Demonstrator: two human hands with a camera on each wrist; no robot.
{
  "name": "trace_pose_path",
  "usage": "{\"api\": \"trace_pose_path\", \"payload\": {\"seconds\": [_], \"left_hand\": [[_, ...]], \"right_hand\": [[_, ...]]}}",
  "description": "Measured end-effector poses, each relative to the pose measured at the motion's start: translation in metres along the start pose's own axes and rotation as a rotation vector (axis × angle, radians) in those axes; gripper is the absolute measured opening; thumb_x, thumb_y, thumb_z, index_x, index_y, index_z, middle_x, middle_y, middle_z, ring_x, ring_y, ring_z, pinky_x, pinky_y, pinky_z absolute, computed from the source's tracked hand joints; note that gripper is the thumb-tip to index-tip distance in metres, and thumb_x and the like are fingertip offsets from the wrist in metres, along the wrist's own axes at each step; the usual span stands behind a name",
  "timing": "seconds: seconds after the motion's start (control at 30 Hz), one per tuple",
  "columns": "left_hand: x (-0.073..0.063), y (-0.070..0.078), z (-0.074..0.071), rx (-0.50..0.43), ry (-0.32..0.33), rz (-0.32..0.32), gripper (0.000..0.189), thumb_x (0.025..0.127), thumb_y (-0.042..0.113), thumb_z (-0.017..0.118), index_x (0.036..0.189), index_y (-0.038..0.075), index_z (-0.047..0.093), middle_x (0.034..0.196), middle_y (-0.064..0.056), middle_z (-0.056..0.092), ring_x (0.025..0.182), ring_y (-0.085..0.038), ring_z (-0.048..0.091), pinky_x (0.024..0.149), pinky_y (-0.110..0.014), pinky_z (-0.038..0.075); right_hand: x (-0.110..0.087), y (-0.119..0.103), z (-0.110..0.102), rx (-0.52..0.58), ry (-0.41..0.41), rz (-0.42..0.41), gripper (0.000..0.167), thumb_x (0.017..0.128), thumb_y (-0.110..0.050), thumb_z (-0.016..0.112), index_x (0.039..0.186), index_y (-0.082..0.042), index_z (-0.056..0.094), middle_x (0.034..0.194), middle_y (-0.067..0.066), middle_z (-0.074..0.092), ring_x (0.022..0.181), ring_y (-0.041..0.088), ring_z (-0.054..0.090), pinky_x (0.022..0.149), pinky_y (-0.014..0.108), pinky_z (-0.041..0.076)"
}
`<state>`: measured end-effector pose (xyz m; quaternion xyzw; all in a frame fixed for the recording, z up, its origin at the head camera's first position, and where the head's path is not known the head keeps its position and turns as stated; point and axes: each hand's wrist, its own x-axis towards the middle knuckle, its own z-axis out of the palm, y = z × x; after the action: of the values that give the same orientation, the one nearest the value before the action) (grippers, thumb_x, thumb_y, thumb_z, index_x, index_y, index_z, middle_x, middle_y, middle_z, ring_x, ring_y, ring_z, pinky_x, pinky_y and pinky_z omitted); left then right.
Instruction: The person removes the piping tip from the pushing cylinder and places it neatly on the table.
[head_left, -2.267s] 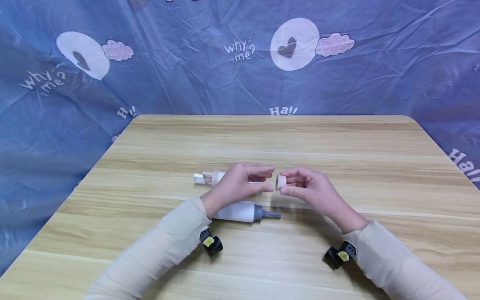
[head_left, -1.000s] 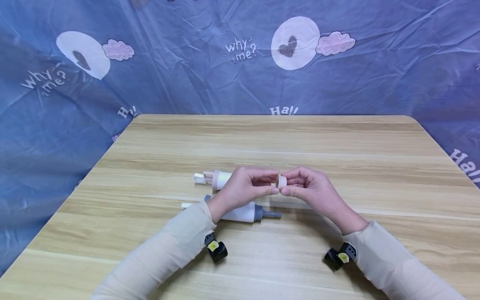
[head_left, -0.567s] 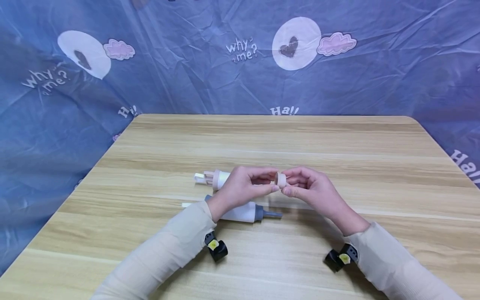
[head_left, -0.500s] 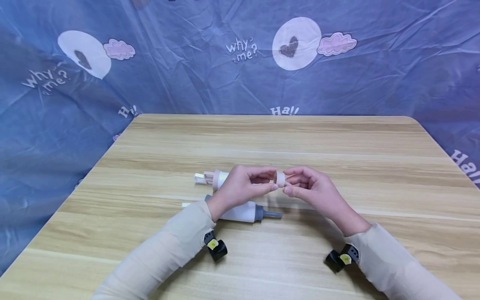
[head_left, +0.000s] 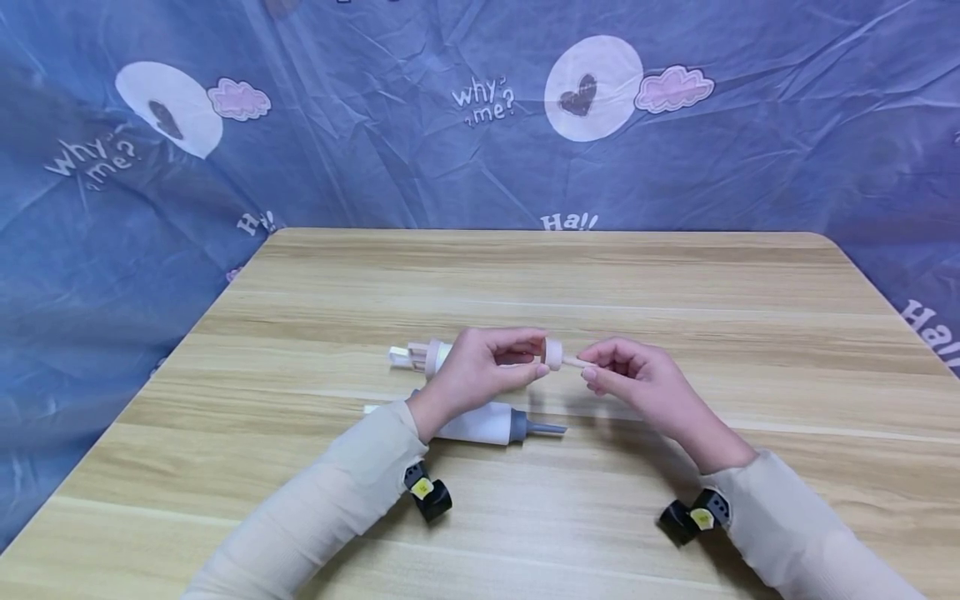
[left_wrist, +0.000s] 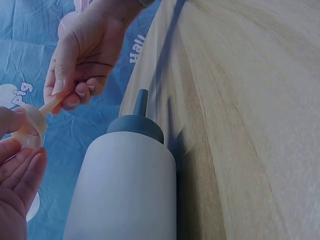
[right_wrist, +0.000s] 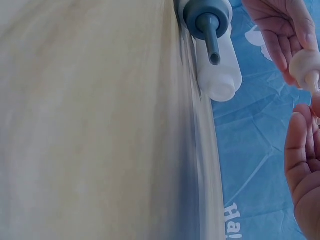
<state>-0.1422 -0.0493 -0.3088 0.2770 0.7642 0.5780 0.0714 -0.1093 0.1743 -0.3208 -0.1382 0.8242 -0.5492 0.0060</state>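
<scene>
While I look from far, I see the fingers of the left hand (head_left: 491,360) gripping the wide end of a pale nozzle cap (head_left: 554,354), and those of the right hand (head_left: 647,385) pinching its thin tip (head_left: 576,362). The cap is between both hands, above the tabletop (head_left: 570,508). There lies a grey-nozzled bottle (head_left: 483,423); farther back, another bottle (head_left: 432,359) is partly hidden.

A creased blue sheet (head_left: 375,167) is hanging along the far, left and right sides of a pale wood-grain table (head_left: 637,279).
</scene>
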Motion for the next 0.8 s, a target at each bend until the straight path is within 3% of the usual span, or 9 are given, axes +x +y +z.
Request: {"api": "trace_pose_path", "payload": {"seconds": [0.27,0.57,0.8], "left_hand": [[-0.0019,-0.0019,-0.0005,0.001,0.001,0.003,0.038,0.080,0.005,0.069,0.117,-0.004,0.062,0.108,-0.017,0.066,0.097,-0.030,0.065,0.080,-0.020,0.052],[-0.0028,-0.0018,0.0004,-0.010,-0.001,0.025,0.039,0.080,0.004,0.069,0.118,-0.005,0.060,0.108,-0.019,0.066,0.097,-0.030,0.065,0.080,-0.020,0.052],[-0.0037,-0.0001,0.0012,-0.026,-0.001,0.032,0.039,0.080,0.002,0.069,0.117,-0.004,0.061,0.108,-0.019,0.066,0.095,-0.024,0.066,0.080,-0.022,0.052]], "right_hand": [[-0.0011,-0.0036,0.0001,0.028,0.097,-0.002,0.022,0.088,-0.011,0.062,0.103,0.005,0.063,0.073,-0.007,0.064,0.067,0.008,0.057,0.059,0.024,0.049],[-0.0009,-0.0034,0.0031,0.169,0.109,-0.039,0.013,0.089,-0.007,0.061,0.097,0.001,0.066,0.077,-0.004,0.068,0.069,0.007,0.060,0.064,0.021,0.051],[0.0006,-0.0030,0.0084,0.284,0.097,-0.031,0.010,0.088,-0.003,0.061,0.091,-0.010,0.067,0.077,-0.004,0.067,0.070,0.006,0.062,0.066,0.019,0.052]]}}
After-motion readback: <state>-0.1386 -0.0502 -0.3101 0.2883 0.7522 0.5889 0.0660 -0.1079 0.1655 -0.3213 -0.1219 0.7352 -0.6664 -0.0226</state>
